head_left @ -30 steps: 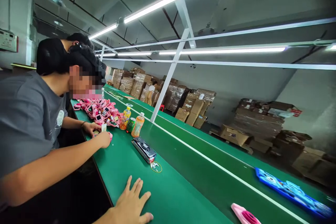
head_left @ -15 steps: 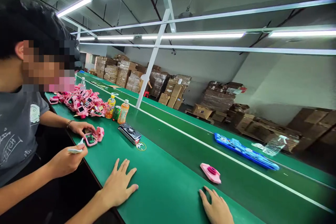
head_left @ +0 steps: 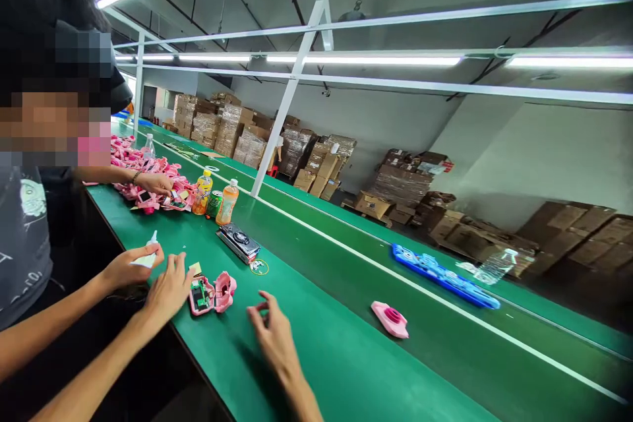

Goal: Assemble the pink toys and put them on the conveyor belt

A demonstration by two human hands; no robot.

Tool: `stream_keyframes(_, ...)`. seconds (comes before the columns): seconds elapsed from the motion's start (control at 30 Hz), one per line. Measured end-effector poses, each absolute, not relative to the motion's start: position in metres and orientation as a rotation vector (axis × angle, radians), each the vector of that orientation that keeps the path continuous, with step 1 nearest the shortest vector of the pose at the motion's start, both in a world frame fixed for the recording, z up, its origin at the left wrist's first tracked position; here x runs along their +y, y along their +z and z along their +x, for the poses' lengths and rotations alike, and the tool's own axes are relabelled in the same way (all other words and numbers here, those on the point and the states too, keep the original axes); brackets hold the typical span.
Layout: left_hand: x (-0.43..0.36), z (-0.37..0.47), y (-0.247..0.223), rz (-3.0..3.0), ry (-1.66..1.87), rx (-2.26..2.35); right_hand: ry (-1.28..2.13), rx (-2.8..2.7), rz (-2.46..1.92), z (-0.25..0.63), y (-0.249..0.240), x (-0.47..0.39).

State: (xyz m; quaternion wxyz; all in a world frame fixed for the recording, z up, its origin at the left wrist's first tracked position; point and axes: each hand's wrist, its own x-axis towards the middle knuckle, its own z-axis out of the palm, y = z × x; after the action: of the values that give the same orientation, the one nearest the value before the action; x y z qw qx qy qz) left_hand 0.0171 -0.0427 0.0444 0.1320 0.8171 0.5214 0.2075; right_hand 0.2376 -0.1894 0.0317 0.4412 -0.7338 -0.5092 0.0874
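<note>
Shows green board (head_left: 202, 295) inside open pink case (head_left: 225, 291), plus orange-filled bottle (head_left: 227, 203); curls empty right hand (head_left: 271, 330) loosely; cannot tell grip of left hand (head_left: 169, 289).

Whether the left hand (head_left: 169, 287) touches the pink case (head_left: 202, 295) is unclear.

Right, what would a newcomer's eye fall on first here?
Probably the heap of pink parts at the left, beside the drink bottles. Next, the open pink case with its green circuit board, lying between the wearer's hands, left and right. Further right, the bright blue piece stands out beyond the white line.
</note>
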Motion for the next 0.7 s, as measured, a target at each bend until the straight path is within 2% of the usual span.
stream_keyframes(0.1, -0.005, 0.032, 0.060, 2.386, 0.406, 1.516, 0.339, -1.294, -1.762, 0.184, 0.023, -0.142)
stream_keyframes(0.23, -0.009, 0.050, 0.059, 2.452, 0.346, 1.368, 0.435, -1.224, -1.641, 0.183, 0.021, -0.132)
stream_keyframes(0.5, -0.094, 0.079, 0.038, 2.325, 0.452, 0.830, 0.534, -0.998, -1.773, 0.230, 0.019, -0.281)
stream_keyframes(0.57, -0.114, 0.089, 0.035, 2.259, 0.487, 0.719, 0.418, -0.898, -1.872, 0.232, 0.031, -0.312)
stream_keyframes(0.7, -0.138, 0.084, 0.029, 2.228, 0.575, 0.623, -0.255, -0.907, -2.070, 0.211, 0.065, -0.331)
